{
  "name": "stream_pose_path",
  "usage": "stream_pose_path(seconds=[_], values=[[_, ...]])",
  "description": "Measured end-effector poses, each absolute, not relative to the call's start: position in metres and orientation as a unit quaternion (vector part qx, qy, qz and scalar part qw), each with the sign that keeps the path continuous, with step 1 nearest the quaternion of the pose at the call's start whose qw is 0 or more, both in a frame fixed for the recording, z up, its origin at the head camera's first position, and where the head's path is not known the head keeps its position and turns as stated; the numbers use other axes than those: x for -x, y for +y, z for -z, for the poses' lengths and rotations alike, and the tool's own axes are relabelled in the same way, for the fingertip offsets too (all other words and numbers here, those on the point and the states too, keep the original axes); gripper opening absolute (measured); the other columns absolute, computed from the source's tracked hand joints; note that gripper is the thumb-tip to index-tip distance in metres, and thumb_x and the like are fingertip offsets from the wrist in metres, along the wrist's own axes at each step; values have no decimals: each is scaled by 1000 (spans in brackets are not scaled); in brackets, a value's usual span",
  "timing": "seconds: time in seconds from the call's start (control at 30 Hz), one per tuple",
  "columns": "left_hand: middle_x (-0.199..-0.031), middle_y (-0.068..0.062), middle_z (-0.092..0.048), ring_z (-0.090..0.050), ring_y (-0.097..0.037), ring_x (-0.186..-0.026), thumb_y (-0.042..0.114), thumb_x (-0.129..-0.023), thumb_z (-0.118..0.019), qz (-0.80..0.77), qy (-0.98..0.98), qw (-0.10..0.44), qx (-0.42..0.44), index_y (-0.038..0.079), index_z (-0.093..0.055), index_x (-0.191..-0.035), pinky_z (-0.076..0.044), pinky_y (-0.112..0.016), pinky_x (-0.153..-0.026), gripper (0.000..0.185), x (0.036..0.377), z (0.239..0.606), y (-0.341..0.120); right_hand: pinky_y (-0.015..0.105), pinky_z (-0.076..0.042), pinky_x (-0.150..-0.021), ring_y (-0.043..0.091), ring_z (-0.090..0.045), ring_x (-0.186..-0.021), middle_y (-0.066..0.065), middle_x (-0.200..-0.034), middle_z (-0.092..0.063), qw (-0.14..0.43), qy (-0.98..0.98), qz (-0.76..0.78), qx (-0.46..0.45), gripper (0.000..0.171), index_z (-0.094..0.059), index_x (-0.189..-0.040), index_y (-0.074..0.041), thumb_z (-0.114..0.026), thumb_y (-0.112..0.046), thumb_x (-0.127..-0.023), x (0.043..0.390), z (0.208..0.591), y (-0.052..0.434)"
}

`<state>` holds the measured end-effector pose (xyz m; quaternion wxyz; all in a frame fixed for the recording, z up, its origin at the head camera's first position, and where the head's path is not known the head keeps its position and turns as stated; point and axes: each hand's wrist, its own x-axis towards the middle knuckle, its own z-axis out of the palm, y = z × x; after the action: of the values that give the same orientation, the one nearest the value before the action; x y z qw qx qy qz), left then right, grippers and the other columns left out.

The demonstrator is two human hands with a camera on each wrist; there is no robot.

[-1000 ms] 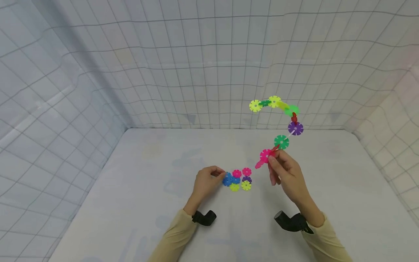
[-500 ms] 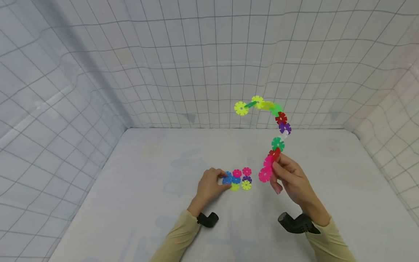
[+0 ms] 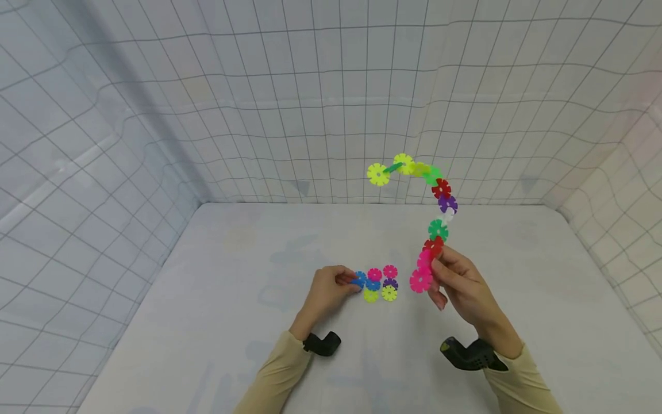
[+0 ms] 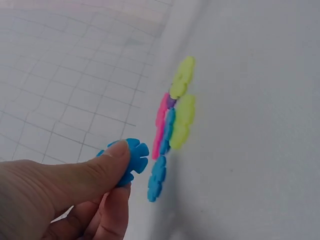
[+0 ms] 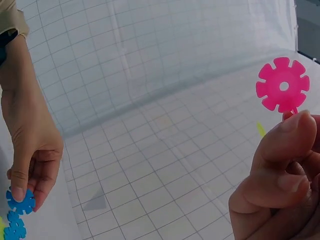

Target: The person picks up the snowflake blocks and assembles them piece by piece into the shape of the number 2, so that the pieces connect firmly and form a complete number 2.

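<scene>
Between thumb and fingers my left hand (image 3: 329,287) pinches a blue notched disc (image 4: 135,161), a snowflake-shaped linking piece, just above the table. Beside it lies a small group of loose discs: blue (image 3: 373,284), pink (image 3: 374,274), purple (image 3: 391,283) and yellow (image 3: 389,294). My right hand (image 3: 462,284) grips a curved chain of linked discs near its lower end, around the red disc (image 3: 434,245) and a pink one. A pink disc (image 5: 283,86) sticks out at that end. The chain arcs up through green, white, purple and red to a yellow disc (image 3: 378,175) at its tip.
The discs lie on a white table (image 3: 248,247). Grid-patterned translucent sheeting (image 3: 320,103) stands behind it and on both sides. A black wrist camera (image 3: 323,344) sits on the left wrist, another (image 3: 472,353) on the right.
My left hand has taken a blue disc from the group and drawn it slightly aside. My right hand has turned the chain, its upper part swinging left and its pink end dropping lower.
</scene>
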<state>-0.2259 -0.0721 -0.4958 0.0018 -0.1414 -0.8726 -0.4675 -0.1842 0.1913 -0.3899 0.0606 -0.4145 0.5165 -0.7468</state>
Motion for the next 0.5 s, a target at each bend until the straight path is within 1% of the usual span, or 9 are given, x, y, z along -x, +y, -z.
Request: stream_pose_path(seconds=[0.13, 0.27, 0.37, 0.43, 0.5], values=[[-78, 1, -68, -62, -12, -70, 14, -77, -80, 503, -852, -8, 148, 4, -73, -90, -51, -26, -64, 18, 224, 483, -72, 34, -34, -39, 21, -45, -47, 9, -69, -46, 58, 532, 744, 401, 28, -52, -107, -4, -26, 5, -100, 183, 389, 192], [-76, -1, -68, -65, -26, -70, 19, -79, -78, 554, -819, -37, 142, 3, -72, -90, -54, -39, -64, 21, 219, 468, -70, 32, -36, -40, 21, -44, -47, 8, -67, -45, 54, 557, 737, 379, 26, -52, -105, -6, -28, 2, -101, 183, 389, 192], [-77, -4, -69, -66, -35, -72, 20, -81, -77, 586, -796, -60, 138, 3, -72, -91, -53, -47, -67, 20, 213, 456, -68, 32, -36, -39, 21, -43, -46, 8, -66, -44, 50, 574, 733, 362, 22, -51, -101, -7, -30, 0, -101, 184, 390, 192], [-79, -6, -70, -65, -37, -74, 19, -82, -75, 597, -786, -70, 143, 3, -72, -92, -52, -48, -69, 19, 208, 448, -65, 32, -35, -39, 21, -43, -46, 9, -65, -44, 48, 582, 732, 352, 20, -50, -99, -7, -32, 0, -101, 184, 391, 191], [-84, -7, -70, -65, -37, -75, 16, -84, -73, 601, -781, -70, 156, 3, -73, -95, -52, -47, -71, 17, 202, 439, -63, 32, -34, -38, 21, -42, -45, 8, -65, -43, 46, 591, 730, 339, 17, -49, -96, -7, -33, -2, -102, 184, 392, 190]])
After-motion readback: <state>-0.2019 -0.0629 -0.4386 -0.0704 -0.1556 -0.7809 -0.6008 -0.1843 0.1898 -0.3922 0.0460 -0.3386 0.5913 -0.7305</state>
